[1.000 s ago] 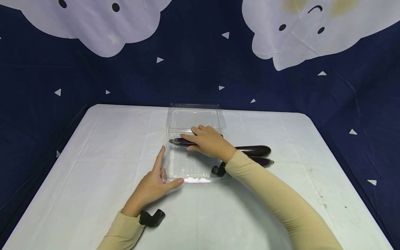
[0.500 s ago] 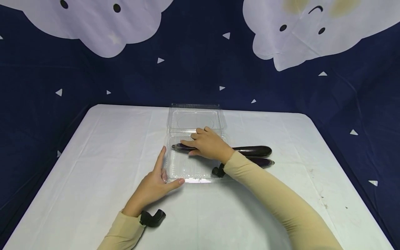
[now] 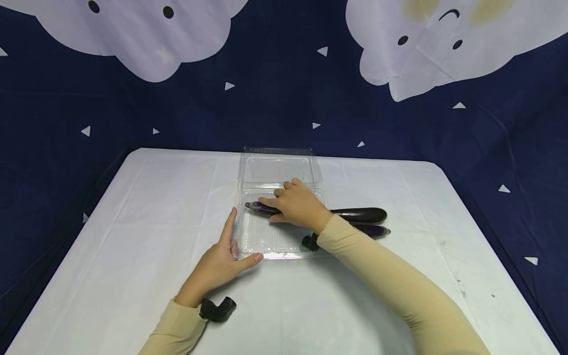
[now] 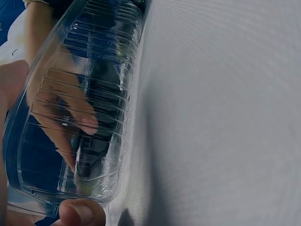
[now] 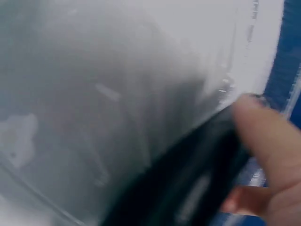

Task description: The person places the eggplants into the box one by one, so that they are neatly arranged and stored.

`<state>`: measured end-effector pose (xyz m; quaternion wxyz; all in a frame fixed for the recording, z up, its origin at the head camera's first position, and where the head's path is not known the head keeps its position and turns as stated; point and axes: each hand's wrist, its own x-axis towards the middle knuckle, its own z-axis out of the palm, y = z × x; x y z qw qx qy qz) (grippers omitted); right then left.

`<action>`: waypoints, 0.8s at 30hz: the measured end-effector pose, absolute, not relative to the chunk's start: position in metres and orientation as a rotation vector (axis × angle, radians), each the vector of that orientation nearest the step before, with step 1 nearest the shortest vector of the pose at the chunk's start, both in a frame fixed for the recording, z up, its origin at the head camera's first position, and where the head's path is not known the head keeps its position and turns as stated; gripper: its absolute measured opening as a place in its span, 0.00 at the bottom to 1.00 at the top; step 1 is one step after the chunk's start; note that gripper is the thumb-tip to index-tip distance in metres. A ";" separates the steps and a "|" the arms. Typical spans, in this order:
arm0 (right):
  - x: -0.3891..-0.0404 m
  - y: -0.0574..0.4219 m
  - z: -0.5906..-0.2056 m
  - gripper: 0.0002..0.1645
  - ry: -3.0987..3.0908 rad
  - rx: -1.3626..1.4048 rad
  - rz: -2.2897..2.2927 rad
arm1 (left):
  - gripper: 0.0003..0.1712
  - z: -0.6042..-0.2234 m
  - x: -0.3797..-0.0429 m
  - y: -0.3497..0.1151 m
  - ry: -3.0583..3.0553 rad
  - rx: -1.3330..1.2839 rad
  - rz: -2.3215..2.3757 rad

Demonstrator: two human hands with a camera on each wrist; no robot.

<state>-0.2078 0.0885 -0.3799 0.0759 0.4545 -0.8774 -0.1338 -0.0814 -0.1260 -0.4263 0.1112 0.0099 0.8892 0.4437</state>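
A clear plastic clamshell container (image 3: 266, 241) stands on the table with its lid (image 3: 277, 170) folded back. My right hand (image 3: 299, 204) grips a dark purple eggplant (image 3: 257, 207) in the back half of the tray, stem end pointing left. In the right wrist view thumb and finger lie on either side of the eggplant (image 5: 188, 183). My left hand (image 3: 219, 264) holds the container's front left corner, thumb along the front rim and index finger along the left side. The left wrist view shows a fingertip (image 4: 82, 213) at the rim of the ribbed wall (image 4: 80, 108).
Two more eggplants lie right of the container, a glossy one (image 3: 366, 215) behind and another (image 3: 374, 230) in front, their left ends hidden by my right arm. Dirt specks dot the white tablecloth (image 3: 461, 291) at right. A dark blue curtain (image 3: 275, 108) hangs behind the table.
The eggplant in my right hand has come slightly nearer the front and right, down toward the tray floor. My left hand has stayed at the container's corner.
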 end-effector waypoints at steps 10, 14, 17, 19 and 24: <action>-0.196 0.104 -0.342 0.27 -2.661 1.320 -0.205 | 0.72 -0.427 -0.082 -0.127 2.611 0.049 1.334; -0.195 0.118 -0.331 0.28 -2.692 1.313 -0.097 | 0.72 -0.427 -0.082 -0.128 2.608 0.047 1.337; -0.194 0.132 -0.327 0.29 -2.714 1.299 -0.031 | 0.72 -0.428 -0.082 -0.128 2.602 0.047 1.341; -0.192 0.143 -0.327 0.29 -2.726 1.278 0.009 | 0.72 -0.428 -0.082 -0.128 2.596 0.051 1.346; -0.190 0.174 -0.329 0.31 -2.760 1.222 0.074 | 0.72 -0.429 -0.083 -0.127 2.598 0.048 1.349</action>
